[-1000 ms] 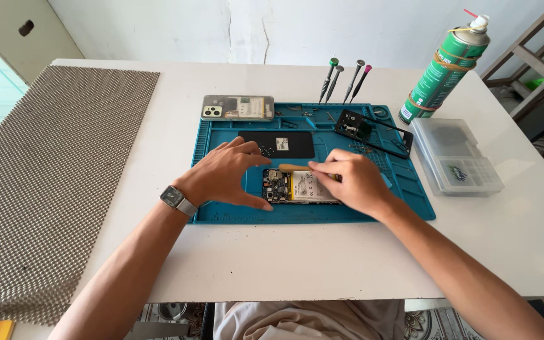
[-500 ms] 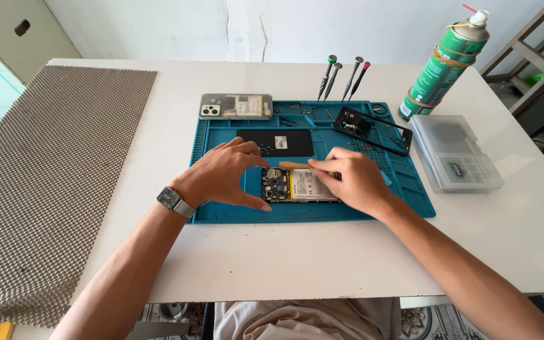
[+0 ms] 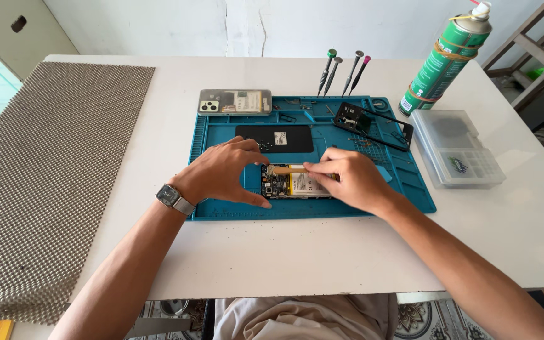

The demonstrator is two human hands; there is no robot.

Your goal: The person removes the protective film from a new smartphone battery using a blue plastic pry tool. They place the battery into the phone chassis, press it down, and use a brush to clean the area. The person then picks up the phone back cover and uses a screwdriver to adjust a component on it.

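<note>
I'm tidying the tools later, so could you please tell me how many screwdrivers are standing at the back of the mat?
3, upright in a row behind the blue repair mat: green-capped screwdriver, grey-capped screwdriver, pink-capped screwdriver. Others may lie hidden under the hands.

An opened phone (image 3: 297, 182) lies on the repair mat (image 3: 221, 135) near its front edge, between the left hand (image 3: 225, 173) and the right hand (image 3: 351, 179). Behind it on the mat lies a flat panel (image 3: 275, 138), with a phone frame (image 3: 373, 124) to the right. A cased phone (image 3: 234, 102) rests on the mat's rear left corner, three screwdrivers (image 3: 341, 74) stand behind the mat, and a spray can (image 3: 448, 60) and a compartment box (image 3: 458, 148) sit right of it on the table (image 3: 284, 264), a mesh mat (image 3: 45, 176) far left.
</note>
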